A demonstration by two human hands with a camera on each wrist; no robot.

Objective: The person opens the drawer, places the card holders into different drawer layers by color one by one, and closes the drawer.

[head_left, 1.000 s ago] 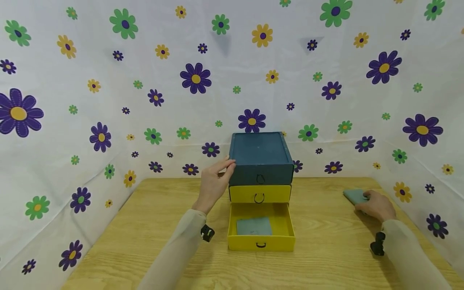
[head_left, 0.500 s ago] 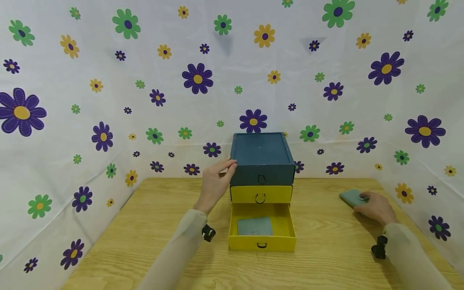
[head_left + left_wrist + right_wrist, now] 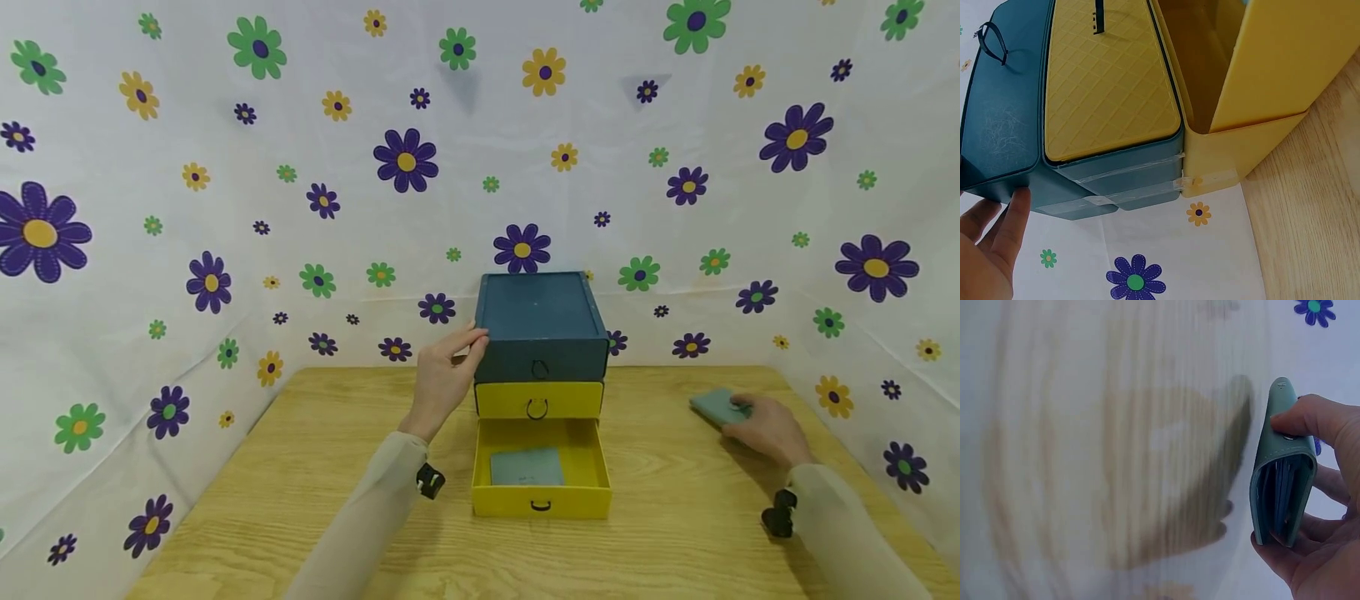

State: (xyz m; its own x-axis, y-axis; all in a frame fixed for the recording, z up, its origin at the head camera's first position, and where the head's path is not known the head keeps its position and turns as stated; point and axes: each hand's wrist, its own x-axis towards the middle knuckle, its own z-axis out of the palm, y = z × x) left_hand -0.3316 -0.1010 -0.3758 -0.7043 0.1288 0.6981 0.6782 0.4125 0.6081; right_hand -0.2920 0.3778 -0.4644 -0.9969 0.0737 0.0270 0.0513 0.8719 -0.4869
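Note:
My right hand [image 3: 768, 429] holds a mint-green snap wallet [image 3: 722, 407] above the right side of the table. In the right wrist view the thumb lies on the flap of the wallet [image 3: 1282, 437] beside its metal snap, with fingers beneath; thin layers show inside its open end. My left hand [image 3: 442, 375] grips the upper left front corner of the drawer unit [image 3: 536, 308], fingers on its side in the left wrist view. The bottom yellow drawer [image 3: 540, 502] is pulled out. A flat grey-green item [image 3: 527, 467] lies in it.
Above the open drawer sit a closed yellow drawer [image 3: 510, 400] and a closed blue drawer [image 3: 502, 360], each with a dark loop handle. The wooden table [image 3: 337, 467] is bordered by a white flower-printed cloth [image 3: 322, 150] at the back and sides.
My right hand has moved slightly left with the wallet, toward the drawer unit. The left hand stays at the same corner, and the drawers have not moved.

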